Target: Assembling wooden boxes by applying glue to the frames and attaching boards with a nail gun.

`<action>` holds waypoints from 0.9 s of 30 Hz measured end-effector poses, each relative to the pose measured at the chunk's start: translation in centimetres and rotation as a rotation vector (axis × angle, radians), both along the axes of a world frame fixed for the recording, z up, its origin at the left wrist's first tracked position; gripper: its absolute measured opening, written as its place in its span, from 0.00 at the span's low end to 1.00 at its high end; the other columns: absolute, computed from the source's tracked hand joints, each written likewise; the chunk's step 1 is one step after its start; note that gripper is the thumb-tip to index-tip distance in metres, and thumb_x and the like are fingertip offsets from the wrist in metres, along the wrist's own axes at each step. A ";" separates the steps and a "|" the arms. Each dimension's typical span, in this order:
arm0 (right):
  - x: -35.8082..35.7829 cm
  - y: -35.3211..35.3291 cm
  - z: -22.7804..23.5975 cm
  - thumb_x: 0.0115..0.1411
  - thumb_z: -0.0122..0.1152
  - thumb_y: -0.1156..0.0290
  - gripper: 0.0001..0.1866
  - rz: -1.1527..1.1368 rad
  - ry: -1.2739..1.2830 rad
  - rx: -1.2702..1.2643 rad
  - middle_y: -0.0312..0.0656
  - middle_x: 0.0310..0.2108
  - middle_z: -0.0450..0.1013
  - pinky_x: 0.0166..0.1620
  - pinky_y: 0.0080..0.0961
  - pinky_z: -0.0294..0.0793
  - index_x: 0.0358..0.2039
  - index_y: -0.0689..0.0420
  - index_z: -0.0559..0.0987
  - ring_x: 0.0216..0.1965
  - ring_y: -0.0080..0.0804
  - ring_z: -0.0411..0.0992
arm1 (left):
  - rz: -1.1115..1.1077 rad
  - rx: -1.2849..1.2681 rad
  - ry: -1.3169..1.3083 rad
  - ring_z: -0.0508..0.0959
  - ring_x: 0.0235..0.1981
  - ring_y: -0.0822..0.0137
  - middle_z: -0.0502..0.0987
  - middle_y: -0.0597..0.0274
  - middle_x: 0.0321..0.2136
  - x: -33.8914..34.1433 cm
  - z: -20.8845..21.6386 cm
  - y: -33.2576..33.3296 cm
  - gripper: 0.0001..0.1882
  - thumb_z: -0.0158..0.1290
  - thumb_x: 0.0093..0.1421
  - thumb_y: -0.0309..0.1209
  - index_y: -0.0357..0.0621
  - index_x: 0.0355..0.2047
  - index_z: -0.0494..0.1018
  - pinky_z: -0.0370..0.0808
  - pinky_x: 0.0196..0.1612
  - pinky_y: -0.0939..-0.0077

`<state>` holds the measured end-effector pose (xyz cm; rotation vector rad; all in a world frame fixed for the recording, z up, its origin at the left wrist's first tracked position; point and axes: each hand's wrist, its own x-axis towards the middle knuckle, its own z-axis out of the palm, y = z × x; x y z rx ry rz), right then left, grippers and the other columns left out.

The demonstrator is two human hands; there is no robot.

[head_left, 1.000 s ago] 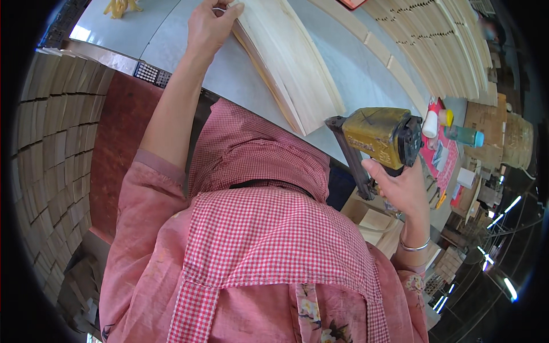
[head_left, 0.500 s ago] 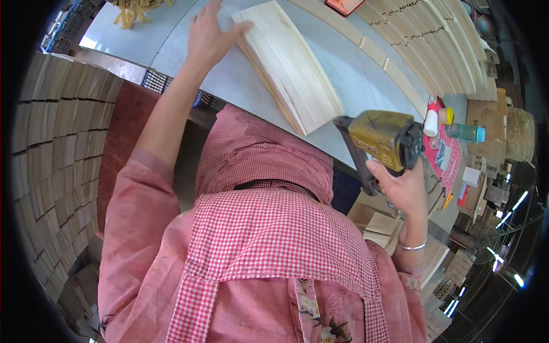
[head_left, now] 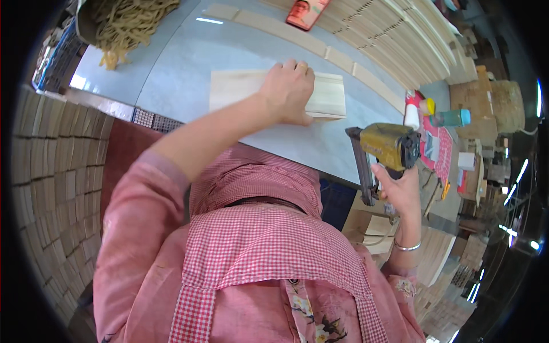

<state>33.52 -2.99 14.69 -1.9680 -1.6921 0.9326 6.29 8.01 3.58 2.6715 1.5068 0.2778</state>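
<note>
A pale wooden board piece [head_left: 327,96], long and boxy with more than one layer at its edge, lies crosswise on the grey-white table. My left hand [head_left: 287,94] grips it from above near its right part, fingers over the far edge and thumb at the near edge. To the right, my right hand [head_left: 402,191] is wrapped around the handle of a yellow and black nail gun [head_left: 386,143]. The gun is held by the table's front edge, its nose and magazine to the left, apart from the wood.
A row of thin wooden strips [head_left: 280,27] runs along the table behind the piece. Grooved boards [head_left: 394,40] are stacked at the far right, near a phone [head_left: 307,12] and a teal-capped bottle [head_left: 452,118]. Yellowish bands [head_left: 128,28] lie far left; stacked wood [head_left: 63,166] stands left.
The wooden piece has turned from slanting to crosswise. My left hand has moved right, from the piece's far left end to over it. The nail gun stays in my right hand.
</note>
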 end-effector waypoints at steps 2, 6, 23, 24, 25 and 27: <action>0.2 1.0 0.3 0.57 0.70 0.70 0.12 -0.054 -0.008 -0.045 0.38 0.19 0.75 0.19 0.21 0.66 0.35 0.66 0.80 0.14 0.24 0.67 | 0.199 -0.008 -0.064 0.74 0.41 0.54 0.75 0.48 0.44 2.2 -0.9 -0.7 0.43 0.67 0.41 0.53 0.33 0.50 0.71 0.72 0.49 0.62; 0.3 2.6 0.1 0.59 0.69 0.68 0.12 -0.066 0.002 -0.053 0.36 0.16 0.70 0.16 0.20 0.61 0.33 0.65 0.79 0.11 0.21 0.62 | 0.206 0.082 -0.066 0.73 0.40 0.55 0.75 0.48 0.43 2.9 -1.9 -0.9 0.43 0.65 0.42 0.54 0.32 0.50 0.71 0.72 0.46 0.64; 0.4 4.0 -1.5 0.60 0.69 0.65 0.14 -0.091 0.101 -0.148 0.33 0.12 0.67 0.15 0.19 0.60 0.32 0.65 0.79 0.10 0.21 0.61 | 0.217 0.028 -0.036 0.73 0.41 0.55 0.75 0.49 0.43 3.0 -1.3 -0.8 0.47 0.66 0.42 0.58 0.30 0.52 0.70 0.71 0.46 0.64; 0.4 4.0 -1.6 0.60 0.69 0.65 0.14 -0.089 0.091 -0.138 0.33 0.12 0.67 0.15 0.19 0.60 0.32 0.65 0.80 0.10 0.21 0.61 | 0.211 0.023 -0.053 0.74 0.42 0.54 0.75 0.48 0.44 2.9 -1.4 -0.7 0.49 0.66 0.42 0.59 0.31 0.53 0.70 0.71 0.47 0.63; 0.3 4.0 -1.7 0.60 0.69 0.65 0.14 -0.084 0.081 -0.128 0.33 0.13 0.67 0.15 0.19 0.60 0.32 0.65 0.80 0.10 0.21 0.61 | 0.206 0.018 -0.070 0.74 0.43 0.54 0.75 0.48 0.45 2.7 -1.5 -0.7 0.51 0.66 0.41 0.61 0.31 0.54 0.69 0.71 0.49 0.63; 0.1 4.0 -1.8 0.60 0.69 0.65 0.14 -0.068 0.064 -0.109 0.33 0.13 0.67 0.16 0.19 0.60 0.32 0.65 0.80 0.11 0.20 0.60 | 0.203 0.009 -0.103 0.74 0.46 0.52 0.75 0.47 0.47 2.1 -1.8 -1.0 0.54 0.67 0.39 0.64 0.31 0.56 0.69 0.71 0.51 0.61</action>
